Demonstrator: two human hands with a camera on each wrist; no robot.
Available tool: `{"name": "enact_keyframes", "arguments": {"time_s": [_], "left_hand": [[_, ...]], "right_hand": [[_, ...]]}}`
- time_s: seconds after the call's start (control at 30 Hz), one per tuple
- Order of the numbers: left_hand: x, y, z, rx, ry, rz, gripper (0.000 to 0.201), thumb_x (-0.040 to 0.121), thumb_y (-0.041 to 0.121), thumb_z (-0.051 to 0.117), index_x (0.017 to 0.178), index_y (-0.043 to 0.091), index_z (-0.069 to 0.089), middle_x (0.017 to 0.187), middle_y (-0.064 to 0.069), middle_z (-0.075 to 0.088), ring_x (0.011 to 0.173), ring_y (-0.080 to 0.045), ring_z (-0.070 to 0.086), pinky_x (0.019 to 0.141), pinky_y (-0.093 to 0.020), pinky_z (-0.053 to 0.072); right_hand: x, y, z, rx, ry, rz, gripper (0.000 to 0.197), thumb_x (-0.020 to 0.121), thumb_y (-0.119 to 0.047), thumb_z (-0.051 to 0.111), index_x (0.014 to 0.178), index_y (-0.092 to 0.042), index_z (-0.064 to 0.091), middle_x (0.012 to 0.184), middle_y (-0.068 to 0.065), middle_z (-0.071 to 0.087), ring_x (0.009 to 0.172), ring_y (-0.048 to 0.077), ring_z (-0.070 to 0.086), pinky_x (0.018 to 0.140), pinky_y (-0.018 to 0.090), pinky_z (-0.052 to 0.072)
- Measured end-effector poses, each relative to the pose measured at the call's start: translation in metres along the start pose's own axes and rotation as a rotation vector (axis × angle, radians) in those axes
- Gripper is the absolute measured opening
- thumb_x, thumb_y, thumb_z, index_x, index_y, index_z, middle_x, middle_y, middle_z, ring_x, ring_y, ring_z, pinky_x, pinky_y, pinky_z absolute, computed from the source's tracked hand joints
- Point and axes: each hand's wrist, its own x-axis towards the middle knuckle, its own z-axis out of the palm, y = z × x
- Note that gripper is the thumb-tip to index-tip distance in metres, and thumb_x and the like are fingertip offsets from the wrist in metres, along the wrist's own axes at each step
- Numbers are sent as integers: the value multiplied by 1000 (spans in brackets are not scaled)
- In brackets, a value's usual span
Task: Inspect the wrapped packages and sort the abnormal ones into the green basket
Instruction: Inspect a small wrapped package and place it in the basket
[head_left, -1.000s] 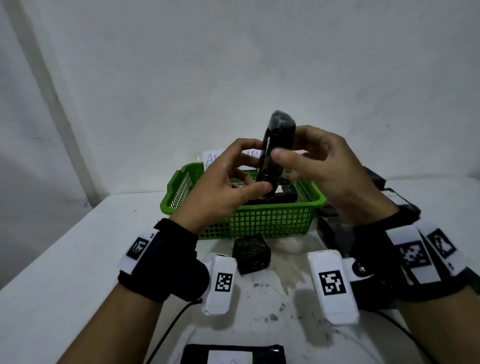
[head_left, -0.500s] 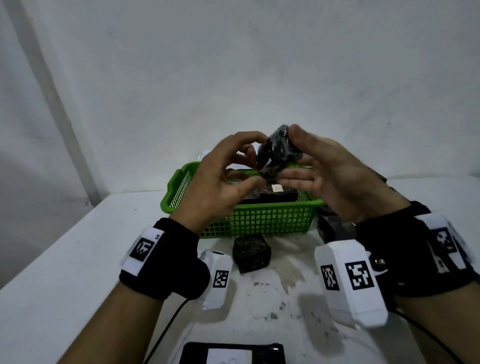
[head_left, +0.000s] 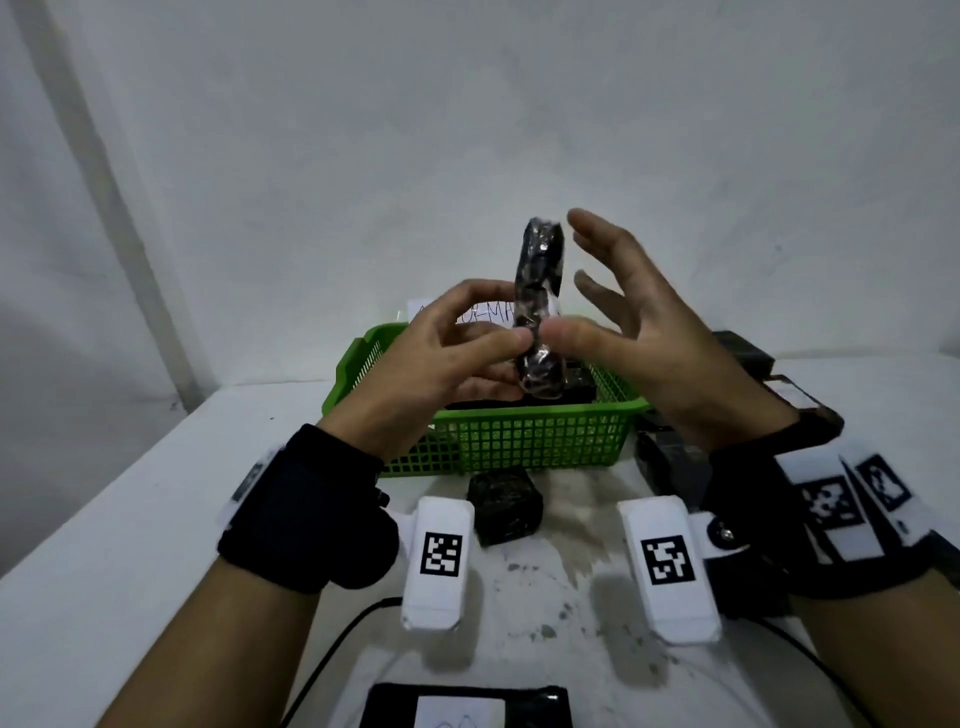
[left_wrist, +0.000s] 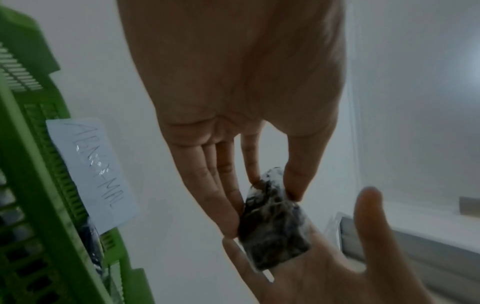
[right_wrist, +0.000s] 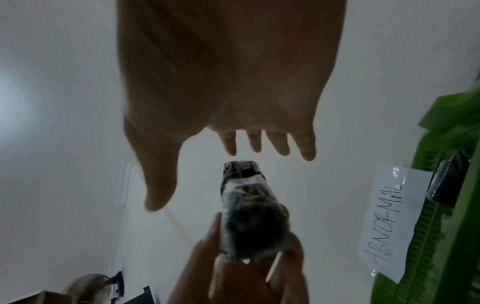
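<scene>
A black package (head_left: 540, 280) wrapped in clear film stands upright in the air above the green basket (head_left: 519, 441). My left hand (head_left: 519, 338) pinches its lower part between thumb and fingers; the left wrist view shows the same package (left_wrist: 275, 226) in that pinch. My right hand (head_left: 582, 280) hovers just right of it with straight, spread fingers. In the right wrist view a gap shows between those fingers (right_wrist: 259, 144) and the package (right_wrist: 249, 209). Whether the thumb touches it I cannot tell.
A paper label reading ABNORMAL (right_wrist: 389, 222) is fixed to the basket's far wall, and dark packages (head_left: 576, 387) lie inside. A black cube package (head_left: 504, 506) sits before the basket, more dark packages (head_left: 670, 457) at its right, one white-labelled (head_left: 467, 709) at the near edge.
The package has turned from tilted between both hands to upright. My right hand has let go of it and spread its fingers; my left hand still pinches it.
</scene>
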Motion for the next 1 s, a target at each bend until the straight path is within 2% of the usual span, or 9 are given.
{"name": "enact_keyframes", "arguments": {"time_s": [0.07,0.13,0.23,0.3,0.47,0.6,0.73,0.87,1.0], "left_hand": [[-1,1,1,68,-11,23,46,81,20,72,125,20,58,86,2,69,82,-14,70,73,-27,58],[-3,1,4,144,-18,31,43,82,14,74,122,19,59,83,8,67,82,-12,69,77,-33,60],[-3,0,6,227,-15,23,37,80,17,77,113,22,63,84,11,69,82,-13,68,81,-38,59],[-4,1,8,241,-12,24,34,81,19,76,112,21,63,88,9,70,82,-14,67,78,-35,58],[-3,1,4,287,-10,61,35,87,14,74,119,23,62,104,-9,67,86,-24,68,78,-36,56],[-2,-1,-4,393,-3,126,39,87,14,72,120,34,64,110,1,68,100,-14,68,79,-29,58],[-2,-5,-7,437,15,166,42,84,14,71,120,35,66,111,2,65,99,-7,63,79,-26,57],[0,-7,-7,422,30,200,43,87,4,71,122,28,65,113,-1,62,96,-4,60,76,-22,55],[1,-6,-6,421,82,280,47,87,-1,69,124,27,65,120,-2,65,103,-5,59,79,-21,53]], "right_hand": [[4,-2,-2,25,97,80,86,71,-63,74,147,-38,42,145,-11,56,131,8,56,108,39,47],[6,0,-4,49,146,118,71,76,-55,77,137,-25,56,117,0,75,109,13,71,99,48,55],[5,0,-1,42,199,57,32,87,-25,77,116,-12,70,92,9,79,87,20,77,88,45,61],[5,1,0,16,255,2,25,87,-22,78,108,-11,72,83,9,78,79,20,77,82,41,62],[4,-5,-4,60,192,25,30,83,-27,79,107,-12,71,90,6,79,84,19,77,80,38,62],[3,-13,-11,202,159,56,37,83,-51,60,100,-20,73,99,0,78,86,15,75,71,31,59],[2,-11,-13,258,166,9,26,89,-29,65,104,-8,72,103,9,78,96,18,76,72,26,60],[3,-9,-13,324,112,58,36,80,-38,66,98,-7,74,93,6,78,91,15,75,77,24,59],[5,-11,-3,407,209,-41,23,82,-28,67,85,-5,71,75,-2,75,75,9,73,73,20,57]]}}
